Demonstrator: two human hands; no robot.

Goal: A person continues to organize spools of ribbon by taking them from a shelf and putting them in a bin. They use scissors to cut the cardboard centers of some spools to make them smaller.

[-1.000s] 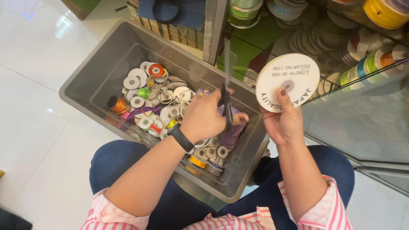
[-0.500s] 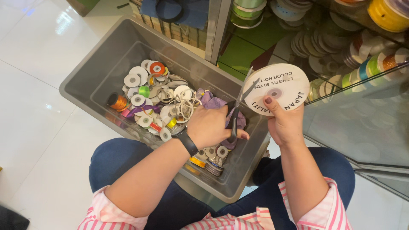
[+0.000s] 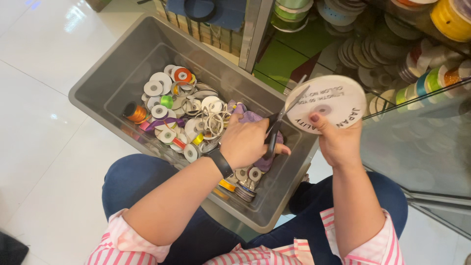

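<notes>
My left hand point(image 3: 248, 142) is shut on black-handled scissors point(image 3: 275, 128) over the near right part of a grey plastic bin point(image 3: 105, 68). The blades point up and to the right, and their tips reach the left edge of a flat white ribbon spool point(image 3: 328, 100). My right hand point(image 3: 338, 142) holds that spool upright by its lower edge, thumb on its face. A black band sits on my left wrist. Purple ribbon point(image 3: 249, 118) lies in the bin just beyond my left hand.
The bin holds several loose ribbon spools point(image 3: 179, 110), mostly white discs, plus an orange roll point(image 3: 134, 112). It rests against my knees on a white tiled floor point(image 3: 34, 122). A glass-fronted case point(image 3: 431, 142) and shelves of ribbon rolls point(image 3: 417, 54) stand to the right and beyond.
The scissors swung from pointing straight up to leaning right, tips now at the white spool's edge. My left hand shifted slightly right. The spool dropped a little.
</notes>
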